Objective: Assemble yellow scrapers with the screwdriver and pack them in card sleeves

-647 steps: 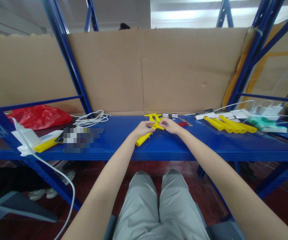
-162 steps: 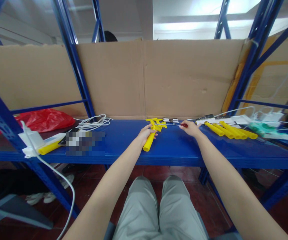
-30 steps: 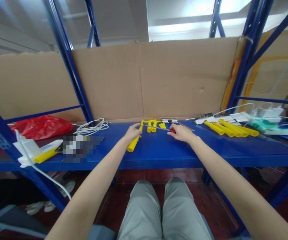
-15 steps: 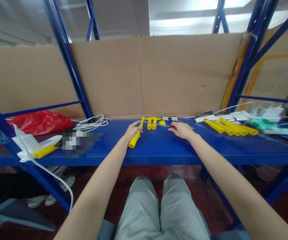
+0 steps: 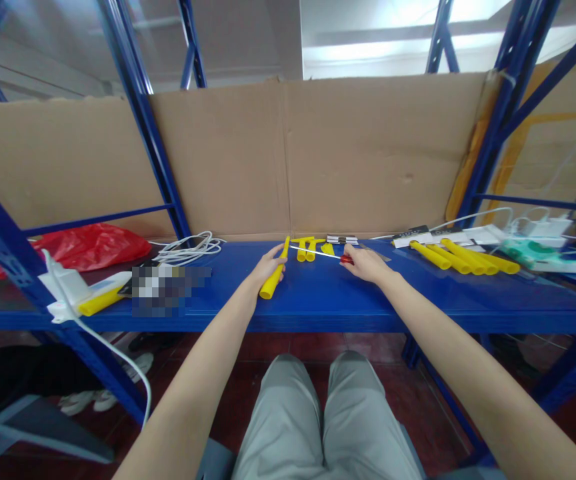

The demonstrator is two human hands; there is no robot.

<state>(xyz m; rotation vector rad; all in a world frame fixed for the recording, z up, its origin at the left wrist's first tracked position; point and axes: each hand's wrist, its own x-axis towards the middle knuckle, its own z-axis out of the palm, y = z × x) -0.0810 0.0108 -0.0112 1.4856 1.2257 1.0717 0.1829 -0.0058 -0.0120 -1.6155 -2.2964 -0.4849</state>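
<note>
The back of the work area is closed off by tall cardboard panels, below which a blue tabletop is framed by blue metal posts. On the left side, a crumpled red plastic bag is laid behind a post, and a coil of white cable is heaped near the cardboard. At the right, a group of yellow tubes is laid side by side, slanted, near white and black flat pieces. Near the middle, a yellow handled piece is gripped in the closed left hand, its rounded end pointed toward the front edge and its narrow end toward the cardboard. The red handle of a thin-shafted tool is clasped by the fingers of the right hand; its shaft is aimed leftward at the narrow end, though whether contact is made cannot be told. Between the hands, farther back, two short yellow pieces are placed, with a small black-and-white bundle set to their right.
</note>
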